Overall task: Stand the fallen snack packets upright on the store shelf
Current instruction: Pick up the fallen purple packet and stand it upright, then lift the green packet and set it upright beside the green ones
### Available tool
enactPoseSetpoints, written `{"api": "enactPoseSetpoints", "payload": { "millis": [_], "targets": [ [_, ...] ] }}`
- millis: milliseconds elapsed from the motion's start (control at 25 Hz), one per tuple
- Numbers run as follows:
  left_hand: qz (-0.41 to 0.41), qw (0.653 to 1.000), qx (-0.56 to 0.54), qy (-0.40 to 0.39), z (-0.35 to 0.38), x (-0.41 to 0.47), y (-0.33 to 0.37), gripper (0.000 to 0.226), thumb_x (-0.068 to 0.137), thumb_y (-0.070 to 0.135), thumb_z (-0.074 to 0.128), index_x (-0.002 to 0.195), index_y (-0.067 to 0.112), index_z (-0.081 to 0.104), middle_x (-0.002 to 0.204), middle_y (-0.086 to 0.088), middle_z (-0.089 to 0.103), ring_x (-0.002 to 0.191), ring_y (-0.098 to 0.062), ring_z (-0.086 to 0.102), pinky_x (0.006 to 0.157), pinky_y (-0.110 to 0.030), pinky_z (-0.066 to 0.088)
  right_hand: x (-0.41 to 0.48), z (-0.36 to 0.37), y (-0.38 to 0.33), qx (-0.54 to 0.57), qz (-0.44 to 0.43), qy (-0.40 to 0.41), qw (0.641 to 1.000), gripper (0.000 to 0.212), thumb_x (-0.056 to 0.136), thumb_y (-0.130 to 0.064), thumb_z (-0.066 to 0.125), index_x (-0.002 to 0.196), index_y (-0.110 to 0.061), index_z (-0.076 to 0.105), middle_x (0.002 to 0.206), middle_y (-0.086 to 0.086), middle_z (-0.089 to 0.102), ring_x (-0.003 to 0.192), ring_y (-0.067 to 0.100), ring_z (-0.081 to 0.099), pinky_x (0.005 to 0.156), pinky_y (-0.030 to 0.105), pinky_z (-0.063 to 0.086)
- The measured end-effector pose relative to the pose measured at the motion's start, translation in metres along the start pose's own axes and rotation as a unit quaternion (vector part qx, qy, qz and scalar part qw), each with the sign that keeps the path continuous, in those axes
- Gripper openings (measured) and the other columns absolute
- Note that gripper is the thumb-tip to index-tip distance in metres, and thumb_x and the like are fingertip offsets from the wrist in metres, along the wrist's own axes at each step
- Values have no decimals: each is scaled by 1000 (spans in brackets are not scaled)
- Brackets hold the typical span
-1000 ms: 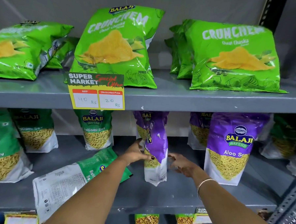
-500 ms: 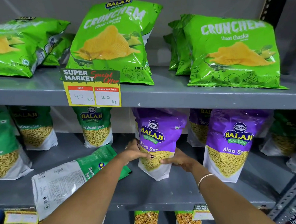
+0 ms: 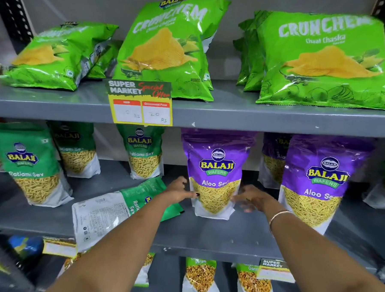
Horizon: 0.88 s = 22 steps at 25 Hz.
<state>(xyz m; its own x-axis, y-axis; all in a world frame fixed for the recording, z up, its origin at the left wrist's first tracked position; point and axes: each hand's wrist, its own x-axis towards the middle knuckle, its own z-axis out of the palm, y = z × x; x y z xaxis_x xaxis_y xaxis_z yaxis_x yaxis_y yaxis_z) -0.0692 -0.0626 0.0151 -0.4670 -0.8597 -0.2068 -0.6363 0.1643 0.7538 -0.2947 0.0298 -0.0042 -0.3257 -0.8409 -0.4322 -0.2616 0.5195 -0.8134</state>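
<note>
**Purple Packet Stands Between the Hands**

The Aloo Sev packet (image 3: 215,173) stands between both hands. Left hand (image 3: 178,191) touches its lower edge; right hand (image 3: 250,198) hovers spread, blurred. Left of them, the fallen Ratlami Sev packet (image 3: 114,213) looks light, crinkly, slippery: grip its sides.

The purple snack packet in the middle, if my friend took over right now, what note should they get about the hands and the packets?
Left hand: open, fingertips on the left edge of the purple Aloo Sev packet.
Right hand: open, blurred, at the packet's lower right edge; cannot tell if it touches.
Done: that packet stands upright, front facing out, on the middle shelf.
Left: the green Ratlami Sev packet lies flat, back side up, just left of it. Stand it up next.
</note>
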Motion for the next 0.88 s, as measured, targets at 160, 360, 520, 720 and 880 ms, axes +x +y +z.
{"api": "enactPoseSetpoints", "payload": {
  "millis": [160,360,520,720,880],
  "targets": [
    [-40,988,142,37,-63,6,-59,61,81,42,59,130,8,46,137,-13,49,125,-28,47,102,-34,39,-9,27,-13,-30,201,-87,975,22,77,-11,65,62,-1,52,37,12,52,28,22,52,48,26,51],
    [-77,979,186,27,-151,-6,-131,57,86,45,51,132,12,49,137,-10,53,128,-31,48,108,-40,40,-6,144,-54,-15,209,-123,970,40,89,-34,55,90,6,56,66,20,59,58,31,60,74,42,50],
    [-62,992,50,-100,-186,-8,-168,53,90,29,54,132,-3,47,134,-23,53,102,-19,61,61,-14,50,9,243,-67,187,173,-2,967,35,83,-31,63,103,-5,53,58,17,60,43,28,59,51,37,52],
    [-73,981,-34,-178,-194,3,-204,45,46,47,86,68,12,68,93,-29,71,67,-18,65,66,-27,53,-1,292,-80,399,109,64,908,9,79,-18,63,70,-16,61,39,-3,63,45,14,62,50,21,50],
    [-60,977,-53,-197,-201,-6,-197,66,56,37,81,106,1,57,90,-7,55,87,-21,53,64,-29,42,-12,291,-95,414,92,80,902,21,64,-23,76,77,-11,65,55,3,70,41,16,66,45,21,55]
  ]
}}
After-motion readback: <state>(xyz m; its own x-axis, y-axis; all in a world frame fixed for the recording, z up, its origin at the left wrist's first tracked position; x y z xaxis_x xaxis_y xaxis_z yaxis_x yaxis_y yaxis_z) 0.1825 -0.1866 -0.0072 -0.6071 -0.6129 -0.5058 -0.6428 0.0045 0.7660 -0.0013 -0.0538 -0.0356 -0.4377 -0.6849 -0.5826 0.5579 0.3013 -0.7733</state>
